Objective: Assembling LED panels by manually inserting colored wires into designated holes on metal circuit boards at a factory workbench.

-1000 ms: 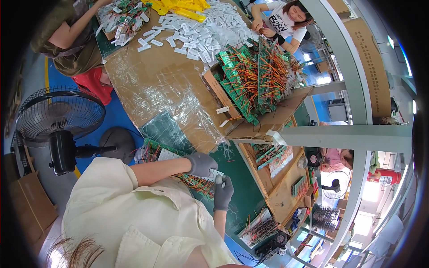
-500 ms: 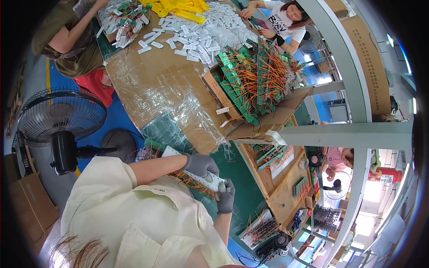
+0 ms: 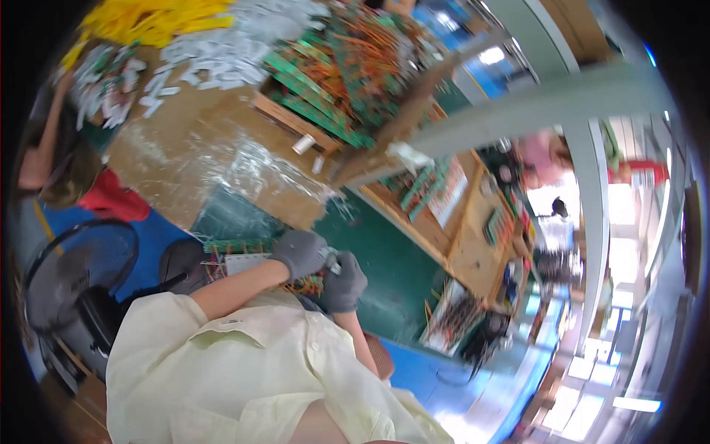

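My left hand, in a grey glove, is closed around the far end of a white strip-shaped board. Close beside it, my right hand, also gloved, has its fingers pinched at the board's right end. Most of the board lies under my left hand and forearm. Orange wires show below my left hand, and a green circuit board lies just behind the white one. The picture is blurred, so the exact grip of the fingertips is hard to see.
Ahead, green circuit boards with orange wires fill a cardboard box. White plastic pieces and yellow pieces are heaped beyond brown cardboard. A black fan stands left, near a co-worker's arm. A grey metal beam crosses at right.
The whole view has swung, so the table and boxes sit further left and higher. My hands remain at the board's end and have come closer together, covering more of it.
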